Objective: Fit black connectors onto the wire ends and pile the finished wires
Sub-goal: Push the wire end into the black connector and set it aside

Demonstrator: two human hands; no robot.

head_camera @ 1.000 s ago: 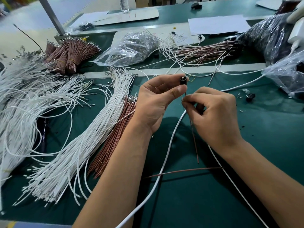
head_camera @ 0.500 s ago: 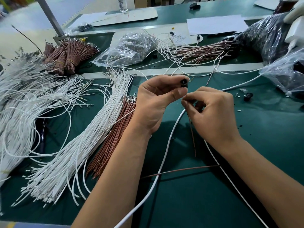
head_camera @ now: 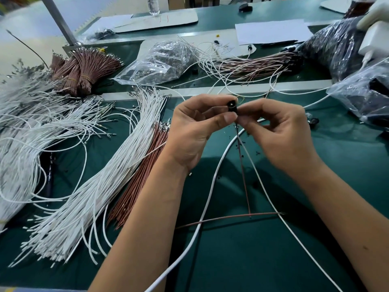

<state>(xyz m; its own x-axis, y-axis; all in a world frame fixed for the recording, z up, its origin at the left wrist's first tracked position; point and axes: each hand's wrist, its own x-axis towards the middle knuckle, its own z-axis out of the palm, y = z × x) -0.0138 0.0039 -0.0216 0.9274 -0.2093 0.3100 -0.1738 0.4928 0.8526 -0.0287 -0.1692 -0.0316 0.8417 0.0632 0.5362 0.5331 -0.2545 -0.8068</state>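
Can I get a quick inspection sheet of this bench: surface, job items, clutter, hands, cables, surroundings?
Surface: green mat, small dark specks near the hands.
Job's things: black connector held between both hands; brown wire hangs down from it. White wires and brown wires lie in loose bundles at left; a pile of wires lies behind.
Clutter: clear bag, dark bags, paper sheet, loose black part.
Grippers: left hand pinches the connector; right hand pinches the wire just below it.
Cables: thick white cable crosses the mat under the forearms.
Surroundings: metal post, bottle at the far edge.
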